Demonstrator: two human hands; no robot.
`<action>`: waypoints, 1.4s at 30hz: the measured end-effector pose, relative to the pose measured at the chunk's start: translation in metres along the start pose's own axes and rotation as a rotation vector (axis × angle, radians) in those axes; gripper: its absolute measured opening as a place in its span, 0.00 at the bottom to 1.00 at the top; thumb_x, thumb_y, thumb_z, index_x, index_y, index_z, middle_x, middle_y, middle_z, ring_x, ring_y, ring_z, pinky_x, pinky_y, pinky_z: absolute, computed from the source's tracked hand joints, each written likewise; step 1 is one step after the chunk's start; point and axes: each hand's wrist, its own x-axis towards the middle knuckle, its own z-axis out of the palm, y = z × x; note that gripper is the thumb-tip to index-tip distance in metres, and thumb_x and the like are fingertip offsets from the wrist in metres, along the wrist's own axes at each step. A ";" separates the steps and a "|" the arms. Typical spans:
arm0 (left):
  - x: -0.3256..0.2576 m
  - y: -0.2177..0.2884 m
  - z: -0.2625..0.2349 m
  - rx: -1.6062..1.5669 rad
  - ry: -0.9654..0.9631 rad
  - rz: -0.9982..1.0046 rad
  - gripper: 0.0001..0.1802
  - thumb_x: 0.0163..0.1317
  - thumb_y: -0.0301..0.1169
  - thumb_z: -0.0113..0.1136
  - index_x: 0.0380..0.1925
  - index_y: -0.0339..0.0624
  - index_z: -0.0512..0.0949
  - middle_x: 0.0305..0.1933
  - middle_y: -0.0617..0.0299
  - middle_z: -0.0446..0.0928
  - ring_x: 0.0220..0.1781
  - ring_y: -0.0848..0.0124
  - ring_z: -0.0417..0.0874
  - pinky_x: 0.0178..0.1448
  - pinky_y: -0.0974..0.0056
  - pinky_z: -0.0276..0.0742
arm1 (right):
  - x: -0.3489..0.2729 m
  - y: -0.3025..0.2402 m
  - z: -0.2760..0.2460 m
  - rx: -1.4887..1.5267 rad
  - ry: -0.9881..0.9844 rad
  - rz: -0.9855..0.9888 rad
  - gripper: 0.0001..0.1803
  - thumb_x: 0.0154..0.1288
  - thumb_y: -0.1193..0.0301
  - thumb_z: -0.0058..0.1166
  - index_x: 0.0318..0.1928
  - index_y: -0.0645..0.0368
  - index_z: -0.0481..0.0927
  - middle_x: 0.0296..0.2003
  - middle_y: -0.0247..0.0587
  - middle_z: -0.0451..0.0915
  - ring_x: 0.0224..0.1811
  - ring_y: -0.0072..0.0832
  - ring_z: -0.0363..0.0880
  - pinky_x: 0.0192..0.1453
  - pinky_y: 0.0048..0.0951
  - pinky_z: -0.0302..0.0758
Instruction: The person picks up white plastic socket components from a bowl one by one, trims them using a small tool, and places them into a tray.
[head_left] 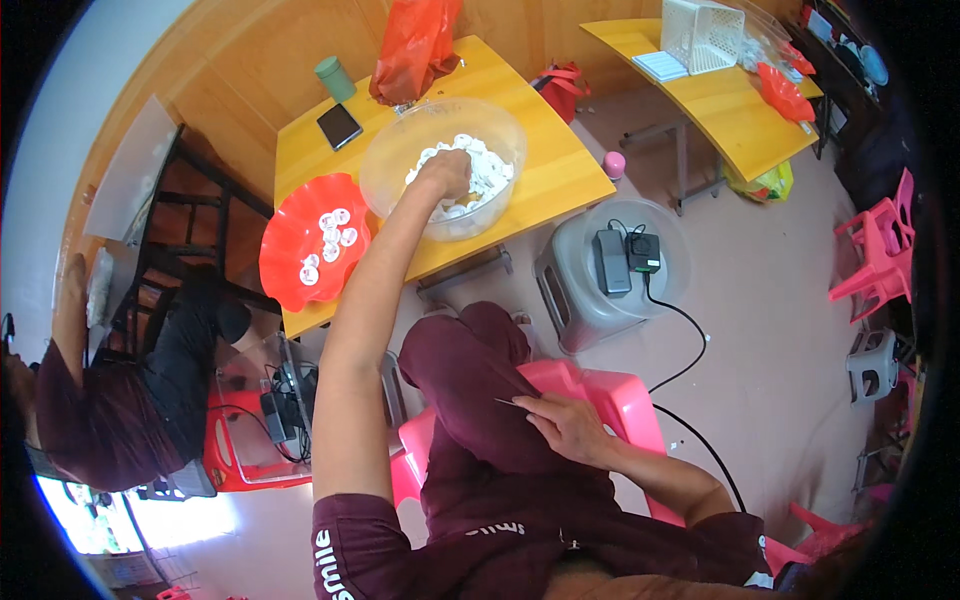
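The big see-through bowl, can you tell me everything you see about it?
The bowl is round and wide, with clear walls that look like plastic. It stands upright, open at the top, on the yellow table, near the edge closest to the person. Many small white pieces are heaped inside. The person's left hand reaches down into it, among the pieces. A red wavy-edged dish sits close on its left; I can't tell if they touch.

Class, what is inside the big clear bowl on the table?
The bowl holds many small white pieces, with the left hand in among them. What lies beneath the hand and topmost pieces is covered.
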 end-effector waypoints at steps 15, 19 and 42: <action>-0.004 -0.033 0.012 -0.534 0.271 0.020 0.16 0.49 0.17 0.48 0.35 0.42 0.81 0.40 0.49 0.78 0.39 0.59 0.79 0.45 0.62 0.76 | -0.001 -0.001 0.005 0.003 0.040 -0.042 0.14 0.59 0.72 0.50 0.47 0.56 0.75 0.29 0.46 0.75 0.29 0.45 0.76 0.31 0.41 0.72; -0.016 -0.022 0.000 -1.130 0.216 -0.111 0.15 0.58 0.18 0.43 0.39 0.38 0.79 0.37 0.63 0.77 0.30 0.76 0.76 0.33 0.73 0.79 | -0.002 0.002 0.003 -0.027 0.085 -0.071 0.14 0.58 0.73 0.51 0.46 0.55 0.76 0.27 0.46 0.75 0.27 0.43 0.76 0.29 0.38 0.71; -0.036 -0.025 -0.008 -1.252 0.242 -0.168 0.07 0.54 0.22 0.56 0.33 0.31 0.78 0.31 0.59 0.77 0.30 0.74 0.77 0.36 0.74 0.78 | -0.002 0.003 0.011 -0.074 0.133 -0.150 0.14 0.56 0.74 0.53 0.45 0.55 0.77 0.25 0.43 0.74 0.25 0.40 0.75 0.27 0.37 0.71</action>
